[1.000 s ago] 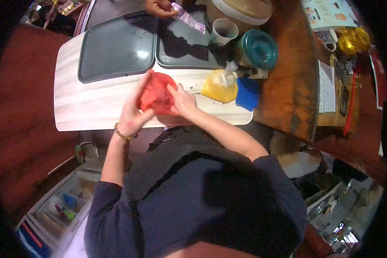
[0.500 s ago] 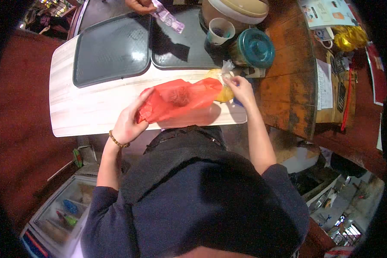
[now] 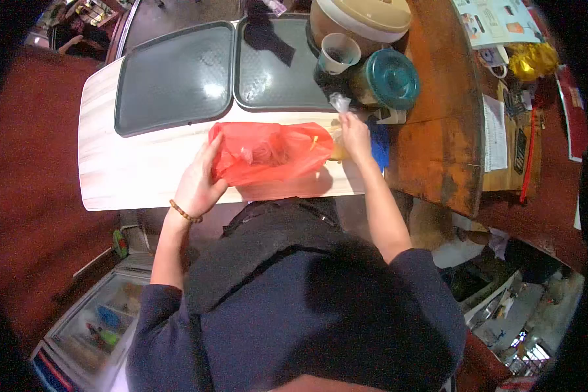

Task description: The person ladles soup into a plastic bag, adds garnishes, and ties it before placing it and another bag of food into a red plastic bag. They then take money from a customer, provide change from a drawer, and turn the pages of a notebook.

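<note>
Head view: red bag (image 3: 271, 155) and right hand (image 3: 356, 138) mostly hide yellow bag (image 3: 339, 153).

The bag (image 3: 268, 160) is translucent red. Around it: dark grey tray (image 3: 284, 78) at twelve o'clock, teal lid (image 3: 392, 78) at two, yellow-filled pouch (image 3: 338, 153) then blue cloth (image 3: 381, 149) at three, brown bracelet (image 3: 185, 212) at eight, second dark tray (image 3: 176, 78) past ten — and the tabletop (image 3: 130, 173) beneath, pale with wood-grain streaks.

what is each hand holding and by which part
Left hand: the red plastic bag, by its left end. Right hand: the clear, yellow-filled bag, by its gathered neck.
</note>
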`<state>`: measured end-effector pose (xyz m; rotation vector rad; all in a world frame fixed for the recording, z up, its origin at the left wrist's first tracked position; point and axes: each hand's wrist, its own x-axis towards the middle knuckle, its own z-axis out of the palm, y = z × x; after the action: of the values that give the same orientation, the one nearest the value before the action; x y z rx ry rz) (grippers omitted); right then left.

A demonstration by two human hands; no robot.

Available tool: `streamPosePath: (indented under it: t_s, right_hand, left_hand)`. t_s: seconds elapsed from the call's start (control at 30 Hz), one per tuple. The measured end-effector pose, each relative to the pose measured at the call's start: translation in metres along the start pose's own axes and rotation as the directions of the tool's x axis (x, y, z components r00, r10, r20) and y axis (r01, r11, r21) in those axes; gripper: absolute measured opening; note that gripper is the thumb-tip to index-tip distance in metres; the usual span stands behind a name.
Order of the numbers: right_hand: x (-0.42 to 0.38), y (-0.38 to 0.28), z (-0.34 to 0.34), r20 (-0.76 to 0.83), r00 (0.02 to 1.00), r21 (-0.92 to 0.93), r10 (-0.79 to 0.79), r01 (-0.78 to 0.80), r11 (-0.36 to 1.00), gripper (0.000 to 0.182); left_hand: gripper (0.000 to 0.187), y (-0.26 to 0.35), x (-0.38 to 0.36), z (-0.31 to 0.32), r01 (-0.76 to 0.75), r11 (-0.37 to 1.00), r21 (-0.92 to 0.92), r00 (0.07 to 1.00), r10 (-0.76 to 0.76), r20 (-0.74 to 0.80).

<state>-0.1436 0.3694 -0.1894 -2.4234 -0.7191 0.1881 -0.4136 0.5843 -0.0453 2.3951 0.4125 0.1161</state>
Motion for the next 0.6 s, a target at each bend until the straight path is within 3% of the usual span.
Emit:
streamPosePath:
  t_s: [0.03, 0.13, 0.23, 0.33, 0.37, 0.43, 0.47, 0.53, 0.57, 0.6]
  right_hand:
    - [-0.008, -0.006, -0.01, 0.004, 1.0, -0.003, -0.003, 0.003, 1.0, 0.024]
    - [-0.018, -0.015, -0.041, -0.017, 0.996, 0.276, 0.088, -0.08, 0.958, 0.029]
    - [-0.031, -0.066, -0.093, 0.037, 0.984, 0.653, 0.177, -0.158, 0.741, 0.029]
    - [-0.051, -0.138, -0.149, -0.015, 0.999, 0.644, -0.033, 0.035, 0.764, 0.019]
    - [-0.06, -0.154, -0.161, -0.018, 0.999, 0.645, -0.03, 0.034, 0.764, 0.019]
    - [-0.07, -0.176, -0.173, -0.064, 0.974, 0.71, -0.219, 0.199, 0.676, 0.018]
    - [-0.069, -0.183, -0.171, -0.064, 0.974, 0.711, -0.219, 0.198, 0.675, 0.018]
    - [-0.065, -0.196, -0.163, -0.053, 0.945, 0.856, -0.322, 0.209, 0.473, 0.018]
    - [-0.059, -0.199, -0.154, 0.033, 0.921, 0.871, -0.387, 0.163, 0.462, 0.018]
    - [-0.058, -0.203, -0.138, 0.152, 0.919, 0.923, -0.364, 0.0, 0.386, 0.018]
  left_hand:
    - [0.073, 0.0, -0.001, 0.001, 0.004, 1.0, -0.003, 1.0, -0.004, -0.002]
    - [0.072, 0.004, 0.002, 0.005, -0.033, 0.996, -0.086, 0.998, 0.037, 0.041]
    - [0.073, 0.007, 0.003, 0.01, -0.006, 0.991, -0.132, 0.996, 0.017, 0.084]
    - [0.074, 0.005, 0.004, 0.02, -0.042, 0.994, -0.101, 0.994, 0.051, 0.092]
    - [0.074, 0.008, 0.005, 0.02, -0.045, 0.994, -0.1, 0.994, 0.055, 0.095]
    - [0.074, 0.014, 0.006, 0.019, -0.033, 0.992, -0.123, 0.994, 0.045, 0.096]
    - [0.074, 0.012, 0.005, 0.02, -0.032, 0.992, -0.122, 0.994, 0.044, 0.096]
    - [0.076, 0.002, 0.0, 0.023, 0.139, 0.978, -0.153, 0.98, -0.115, 0.161]
    - [0.076, -0.002, -0.004, 0.023, 0.143, 0.978, -0.149, 0.98, -0.119, 0.161]
    - [0.079, -0.006, -0.007, 0.022, 0.024, 0.993, -0.115, 0.998, -0.017, 0.055]
